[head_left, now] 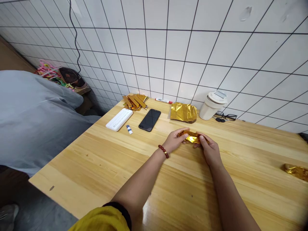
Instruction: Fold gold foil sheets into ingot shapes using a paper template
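Between my two hands is a piece of shiny gold foil paper, folded into a narrow strip and held just above the wooden table. My left hand pinches its left end, thumb on top; a red bead bracelet circles that wrist. At the other end my right hand grips the foil with the thumb over it. The fingers beneath the foil are mostly hidden. Behind my hands lies a stack of gold foil sheets.
Along the wall stand a white lidded cup, eyeglasses, a red-capped marker and folded gold strips. A phone, white power bank and small tube lie left. More gold foil lies right. A person in grey is at left.
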Demonstrator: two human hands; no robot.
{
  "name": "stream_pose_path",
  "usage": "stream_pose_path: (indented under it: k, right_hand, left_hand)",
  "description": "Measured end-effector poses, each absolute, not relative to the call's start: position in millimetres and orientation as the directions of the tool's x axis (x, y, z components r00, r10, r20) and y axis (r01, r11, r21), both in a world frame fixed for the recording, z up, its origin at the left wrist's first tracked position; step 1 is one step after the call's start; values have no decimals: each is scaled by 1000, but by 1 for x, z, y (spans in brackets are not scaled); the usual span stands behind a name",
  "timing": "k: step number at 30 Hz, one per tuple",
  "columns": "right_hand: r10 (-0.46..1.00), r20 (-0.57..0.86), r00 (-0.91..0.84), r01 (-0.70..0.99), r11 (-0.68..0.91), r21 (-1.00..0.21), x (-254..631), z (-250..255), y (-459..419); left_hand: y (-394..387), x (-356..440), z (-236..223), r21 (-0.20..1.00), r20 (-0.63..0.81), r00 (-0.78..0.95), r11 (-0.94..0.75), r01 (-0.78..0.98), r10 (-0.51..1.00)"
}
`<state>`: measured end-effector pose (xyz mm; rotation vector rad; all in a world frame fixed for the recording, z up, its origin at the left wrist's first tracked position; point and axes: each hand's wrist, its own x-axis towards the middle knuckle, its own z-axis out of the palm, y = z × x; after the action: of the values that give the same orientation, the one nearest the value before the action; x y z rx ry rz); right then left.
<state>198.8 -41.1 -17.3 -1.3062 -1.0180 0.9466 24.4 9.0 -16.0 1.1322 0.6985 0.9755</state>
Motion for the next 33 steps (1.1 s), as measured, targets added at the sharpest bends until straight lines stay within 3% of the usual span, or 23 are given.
stream_pose_path:
  k: [6, 13, 26, 33]
  right_hand:
    - [958, 21, 285, -102, 52, -993, 201, -18, -39]
    - [956, 23, 293, -69, 45, -997, 196, -15, -40]
    - [975, 61, 212, 65, 48, -997, 199, -20, -41]
    - [973, -32, 227, -52, -21, -998, 199, -19, -42]
  left_hand:
    - [8, 26, -19, 946, -6, 524, 175, -272, 852]
    - [18, 25, -23, 886, -12, 310, 154, -438, 951]
    - [15, 26, -20, 931, 7, 296, 102, -351, 955]
    - [17, 27, -28, 926, 24, 300, 92, -366, 954]
